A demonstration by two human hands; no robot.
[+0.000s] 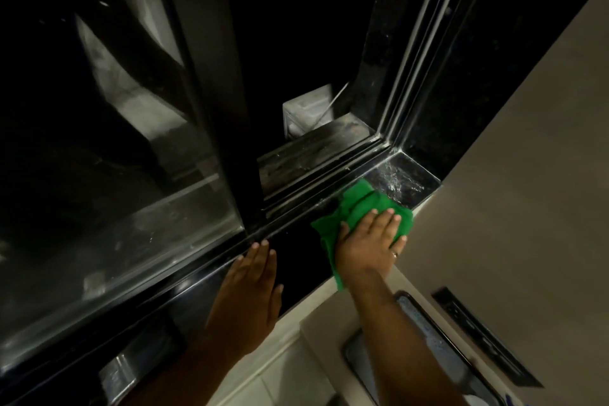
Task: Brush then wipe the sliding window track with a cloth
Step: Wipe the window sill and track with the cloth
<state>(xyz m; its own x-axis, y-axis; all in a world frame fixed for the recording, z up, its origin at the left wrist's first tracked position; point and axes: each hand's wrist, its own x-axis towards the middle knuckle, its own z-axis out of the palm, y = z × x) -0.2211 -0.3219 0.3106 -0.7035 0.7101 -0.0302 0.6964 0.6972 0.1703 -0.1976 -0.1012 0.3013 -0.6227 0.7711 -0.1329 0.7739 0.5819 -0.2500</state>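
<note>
While pressing flat on the green cloth [359, 208], right hand [369, 244]: fingers spread, palm down, pinning rather than gripping. Left hand [253, 287]: open, empty, resting flat on the dark sill [296, 260], fingertips touching the inner edge of the sliding window track [316, 181]. Hands apart, with bare sill between.

Cloth bunched at the right end of the sill, leading edge just over the nearest track rail; tail trailing off the sill's front edge.

Risks, judged: cloth riding over the rails, not down into the grooves, leaving grit behind. Loose folds snagging on a rail. Tail slipping off the front edge under a long stroke. No brush in view.

Sill glossy black, smeared near the corner [398, 178]. Outer ledge [309, 148] beyond the track dusty and streaked. Sash [217, 92] slid left, opening dark. Beige wall [514, 175] at right; dim room.
</note>
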